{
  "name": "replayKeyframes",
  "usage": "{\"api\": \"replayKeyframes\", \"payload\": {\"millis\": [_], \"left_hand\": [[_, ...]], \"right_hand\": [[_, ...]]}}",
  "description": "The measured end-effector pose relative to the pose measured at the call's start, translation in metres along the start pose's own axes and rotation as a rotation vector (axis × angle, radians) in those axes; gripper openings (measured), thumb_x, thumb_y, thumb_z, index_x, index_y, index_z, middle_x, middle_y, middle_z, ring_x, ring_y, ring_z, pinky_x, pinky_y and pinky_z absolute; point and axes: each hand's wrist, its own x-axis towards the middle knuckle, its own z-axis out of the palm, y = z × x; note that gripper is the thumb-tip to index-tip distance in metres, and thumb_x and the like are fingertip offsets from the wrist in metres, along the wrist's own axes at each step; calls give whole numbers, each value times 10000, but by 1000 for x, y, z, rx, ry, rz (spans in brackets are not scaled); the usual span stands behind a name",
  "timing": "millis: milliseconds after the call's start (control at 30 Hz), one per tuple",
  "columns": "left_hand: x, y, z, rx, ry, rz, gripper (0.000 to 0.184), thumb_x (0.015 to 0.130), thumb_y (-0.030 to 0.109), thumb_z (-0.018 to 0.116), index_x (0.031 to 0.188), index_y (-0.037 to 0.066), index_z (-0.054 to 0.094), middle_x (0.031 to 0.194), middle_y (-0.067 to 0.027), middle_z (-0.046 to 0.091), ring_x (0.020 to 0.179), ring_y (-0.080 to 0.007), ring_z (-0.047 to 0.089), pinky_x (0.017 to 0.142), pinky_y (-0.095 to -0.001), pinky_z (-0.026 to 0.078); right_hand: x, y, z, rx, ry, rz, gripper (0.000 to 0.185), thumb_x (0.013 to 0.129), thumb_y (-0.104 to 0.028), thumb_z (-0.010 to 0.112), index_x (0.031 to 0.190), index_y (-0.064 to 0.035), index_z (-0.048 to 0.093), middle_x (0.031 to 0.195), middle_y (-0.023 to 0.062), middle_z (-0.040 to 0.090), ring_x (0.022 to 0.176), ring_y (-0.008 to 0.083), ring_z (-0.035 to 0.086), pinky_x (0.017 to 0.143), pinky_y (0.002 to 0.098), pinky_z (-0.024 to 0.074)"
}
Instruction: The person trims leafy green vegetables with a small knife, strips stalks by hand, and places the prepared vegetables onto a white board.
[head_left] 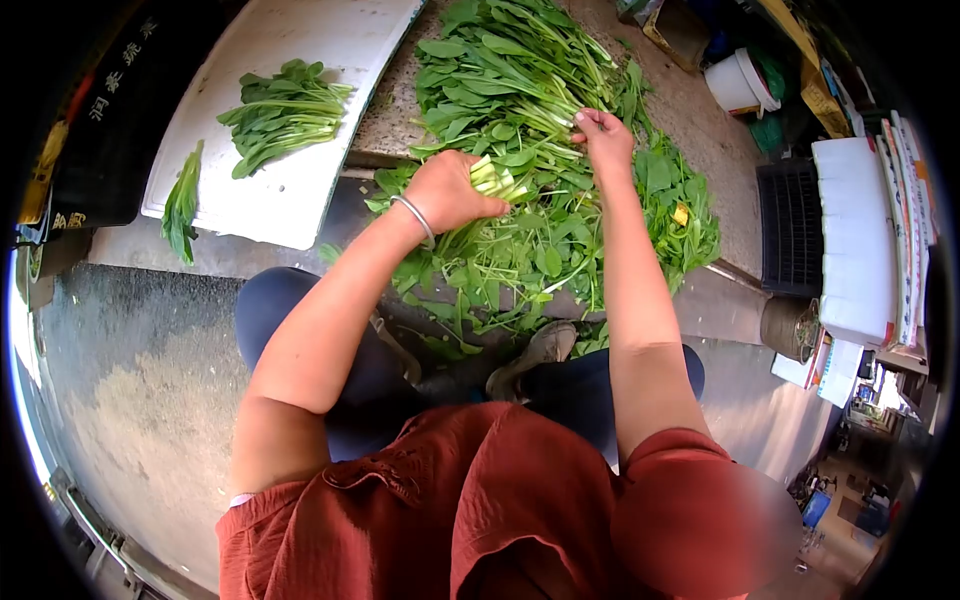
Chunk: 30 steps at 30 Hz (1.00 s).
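Note:
My left hand (452,190), with a silver bangle at the wrist, is closed round a bunch of leafy greens (488,178), whose pale cut stem ends point up and right. To its right, my right hand (604,138) pinches the pale stem end of a green at the edge of a large heap of leafy greens (500,60). Loose leaves (530,255) lie below both hands. On a white board (300,210) at the upper left rest a small bunch of greens (285,115) and a single separate one (183,205) overhanging its edge.
A black crate (788,230) and white foam boxes (855,240) stand at the right. Behind them is a white bucket (740,82). My shoes (535,358) are just below the loose leaves. A dark box with printed characters (110,90) stands at the upper left.

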Motion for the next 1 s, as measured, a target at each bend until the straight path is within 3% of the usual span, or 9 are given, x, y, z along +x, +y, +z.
{"api": "replayKeyframes", "payload": {"millis": [100, 333, 400, 433, 600, 667, 733, 800, 1000], "left_hand": [[3, -7, 6, -18, 26, 43, 339, 596, 287, 738, 832, 59, 656, 745, -128, 639, 660, -245, 609, 667, -308, 484], [1, -7, 18, 130, 20, 151, 340, 589, 283, 736, 837, 68, 651, 722, -133, 626, 648, -258, 602, 659, -315, 484], [1, -9, 24, 13, -135, 163, 392, 642, 150, 749, 965, -20, 605, 778, -23, 638, 660, -82, 552, 662, -236, 463], [1, -9, 27, -97, -185, 137, 344, 642, 118, 750, 928, -12, 610, 754, -9, 623, 659, -61, 534, 650, -217, 458], [1, -4, 28, -260, -237, -15, 263, 647, 91, 749, 853, 11, 604, 764, -11, 611, 679, -63, 539, 655, -209, 457], [-3, 3, 24, -572, -255, -33, 283, 659, 51, 730, 901, 5, 591, 828, -15, 614, 722, -75, 556, 685, -218, 465], [-5, 5, 20, -623, -297, -46, 310, 663, 44, 727, 948, 31, 605, 890, -14, 618, 774, -92, 562, 725, -234, 458], [-7, 10, 18, -761, -317, -42, 334, 672, 21, 710, 987, 28, 599, 902, -21, 617, 796, -94, 564, 739, -238, 458], [-7, 7, 15, -748, -386, -26, 370, 673, 13, 703, 1023, 18, 582, 905, -40, 622, 803, -112, 582, 751, -249, 469]], "right_hand": [[-36, -22, -19, 485, -116, 179, 183, 785, -122, 629, 937, -28, 592, 844, 74, 642, 550, 57, 546, 405, 155, 317], [-116, -16, -32, 198, -410, 16, 200, 776, -79, 632, 955, 7, 602, 756, 24, 581, 548, 66, 514, 497, 189, 412], [-128, -22, -29, 262, -497, 29, 206, 783, -88, 630, 964, 6, 600, 774, 30, 588, 550, 66, 514, 505, 193, 408], [-133, -28, -28, 264, -491, 31, 206, 783, -88, 630, 964, 6, 600, 774, 30, 588, 550, 66, 514, 505, 193, 408], [-145, -45, -29, 483, -421, 122, 215, 825, -159, 604, 968, 1, 597, 745, 19, 570, 499, 50, 433, 464, 176, 345], [-150, -42, -32, 543, -468, 100, 289, 866, -229, 546, 1037, 4, 560, 719, 19, 548, 500, 46, 391, 447, 171, 307], [-160, -42, -34, 804, -526, 193, 359, 894, -266, 491, 1124, 10, 498, 702, 21, 528, 523, 47, 389, 445, 169, 292], [-165, -43, -36, 791, -571, 172, 405, 898, -267, 481, 1180, 22, 442, 699, 22, 515, 544, 50, 394, 446, 170, 287], [-167, -38, -31, 697, -579, 191, 390, 877, -254, 530, 1150, 24, 505, 638, -27, 441, 529, 43, 353, 445, 174, 276]]}}
